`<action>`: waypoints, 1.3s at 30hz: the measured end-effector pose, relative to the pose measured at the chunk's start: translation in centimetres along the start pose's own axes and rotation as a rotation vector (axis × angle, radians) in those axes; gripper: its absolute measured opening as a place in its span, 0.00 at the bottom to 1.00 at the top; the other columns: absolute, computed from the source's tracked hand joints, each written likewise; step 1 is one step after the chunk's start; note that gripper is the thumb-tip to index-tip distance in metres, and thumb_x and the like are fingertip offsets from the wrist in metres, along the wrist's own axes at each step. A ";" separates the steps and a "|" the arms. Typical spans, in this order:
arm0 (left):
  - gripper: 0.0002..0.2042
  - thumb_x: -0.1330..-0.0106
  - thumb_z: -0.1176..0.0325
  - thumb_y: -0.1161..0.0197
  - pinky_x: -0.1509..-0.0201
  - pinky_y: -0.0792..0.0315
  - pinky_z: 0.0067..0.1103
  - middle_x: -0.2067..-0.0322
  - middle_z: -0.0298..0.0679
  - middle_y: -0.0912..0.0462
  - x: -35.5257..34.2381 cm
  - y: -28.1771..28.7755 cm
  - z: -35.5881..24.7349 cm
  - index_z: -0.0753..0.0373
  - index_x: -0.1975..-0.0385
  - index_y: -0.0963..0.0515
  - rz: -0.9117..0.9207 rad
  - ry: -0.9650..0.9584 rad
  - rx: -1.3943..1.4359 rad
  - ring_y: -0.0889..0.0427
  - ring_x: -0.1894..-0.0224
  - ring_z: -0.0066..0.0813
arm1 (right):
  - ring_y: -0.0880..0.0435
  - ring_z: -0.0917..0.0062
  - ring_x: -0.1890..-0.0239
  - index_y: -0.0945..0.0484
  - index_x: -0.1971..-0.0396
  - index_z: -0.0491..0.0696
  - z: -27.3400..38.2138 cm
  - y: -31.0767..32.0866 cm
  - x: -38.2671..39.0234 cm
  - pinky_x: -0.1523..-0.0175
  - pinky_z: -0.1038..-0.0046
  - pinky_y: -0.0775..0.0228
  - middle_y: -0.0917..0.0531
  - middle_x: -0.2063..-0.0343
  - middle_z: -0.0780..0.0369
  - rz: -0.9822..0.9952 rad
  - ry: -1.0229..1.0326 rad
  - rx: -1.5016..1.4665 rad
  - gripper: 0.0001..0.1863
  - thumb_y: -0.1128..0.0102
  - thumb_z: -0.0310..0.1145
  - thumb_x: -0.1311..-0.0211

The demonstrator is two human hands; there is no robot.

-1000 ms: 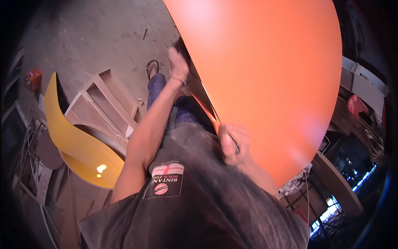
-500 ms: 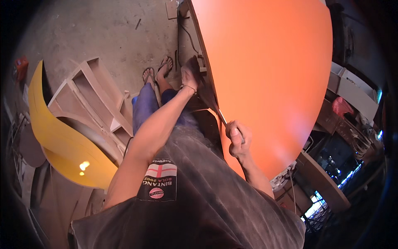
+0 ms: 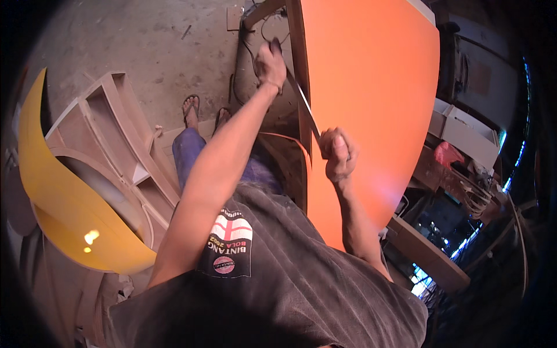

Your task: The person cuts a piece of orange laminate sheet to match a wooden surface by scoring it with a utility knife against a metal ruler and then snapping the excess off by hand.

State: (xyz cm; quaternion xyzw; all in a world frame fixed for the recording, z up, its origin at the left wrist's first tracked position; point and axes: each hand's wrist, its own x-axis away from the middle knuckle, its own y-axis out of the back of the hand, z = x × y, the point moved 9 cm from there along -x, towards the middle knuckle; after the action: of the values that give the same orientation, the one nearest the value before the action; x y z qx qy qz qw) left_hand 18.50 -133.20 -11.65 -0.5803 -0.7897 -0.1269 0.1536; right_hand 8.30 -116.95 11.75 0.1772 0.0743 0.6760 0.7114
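Both hands grip a long thin blade [image 3: 301, 101] laid along the orange panel's [image 3: 371, 104] edge — left hand [image 3: 270, 62] fisted at twelve o'clock, right hand [image 3: 338, 153] fisted near centre.

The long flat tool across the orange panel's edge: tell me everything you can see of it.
The flat tool is a thin, straight, grey strip, metal by its look, perhaps a file or blade; its surface is too blurred to tell. It lies slanted along the left edge of the orange panel. The left hand grips its far end and the right hand its near end, both fists closed.
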 end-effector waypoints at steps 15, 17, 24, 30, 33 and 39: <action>0.12 0.30 0.70 0.49 0.54 0.25 0.46 0.63 0.64 0.17 16.1 -0.4 5.7 0.72 0.60 0.20 0.468 0.052 -0.175 0.18 0.55 0.65 | 0.37 0.76 0.85 0.36 0.85 0.43 0.0 4.3 14.8 0.78 0.72 0.47 0.34 0.87 0.62 -0.033 -0.041 0.079 0.21 0.55 0.32 0.29; 0.12 0.31 0.71 0.49 0.55 0.24 0.45 0.64 0.62 0.16 15.9 -1.0 6.3 0.71 0.60 0.20 0.426 -0.059 -0.156 0.17 0.56 0.64 | 0.37 0.76 0.85 0.36 0.85 0.43 -0.4 4.4 15.0 0.78 0.71 0.47 0.34 0.87 0.62 -0.045 -0.019 0.061 0.20 0.54 0.31 0.29; 0.15 0.25 0.65 0.51 0.64 0.23 0.38 0.73 0.55 0.16 16.5 -1.4 15.1 0.68 0.65 0.21 0.514 -0.045 -0.338 0.15 0.68 0.52 | 0.30 0.76 0.82 0.33 0.82 0.43 -5.8 2.5 15.4 0.75 0.73 0.40 0.29 0.85 0.62 -0.016 -0.140 0.291 0.23 0.55 0.40 0.26; 0.20 0.23 0.58 0.52 0.66 0.26 0.38 0.75 0.56 0.17 12.7 -1.1 13.7 0.68 0.68 0.19 0.413 -0.049 -0.083 0.16 0.73 0.45 | 0.34 0.77 0.83 0.31 0.81 0.43 -5.3 2.4 14.3 0.75 0.73 0.42 0.33 0.85 0.62 -0.035 -0.014 0.147 0.18 0.51 0.34 0.29; 0.22 0.26 0.57 0.48 0.63 0.24 0.40 0.71 0.62 0.16 9.4 -1.3 8.3 0.74 0.68 0.18 0.319 0.084 -0.090 0.14 0.67 0.56 | 0.34 0.77 0.83 0.32 0.81 0.43 -3.6 3.3 11.4 0.75 0.74 0.42 0.33 0.85 0.63 -0.065 -0.012 0.026 0.18 0.52 0.33 0.29; 0.17 0.29 0.66 0.47 0.54 0.25 0.48 0.65 0.71 0.20 19.3 -0.2 4.9 0.79 0.68 0.21 0.307 -0.065 -0.281 0.18 0.55 0.69 | 0.36 0.77 0.85 0.34 0.83 0.43 -2.4 6.7 20.6 0.77 0.72 0.45 0.34 0.86 0.63 -0.063 0.025 0.015 0.19 0.54 0.32 0.29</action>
State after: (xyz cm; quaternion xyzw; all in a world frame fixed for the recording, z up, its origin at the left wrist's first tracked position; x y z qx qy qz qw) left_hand 12.48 -114.45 -8.62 -0.7134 -0.6710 -0.1921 0.0630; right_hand 2.72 -96.07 14.64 0.1715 0.0938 0.6549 0.7300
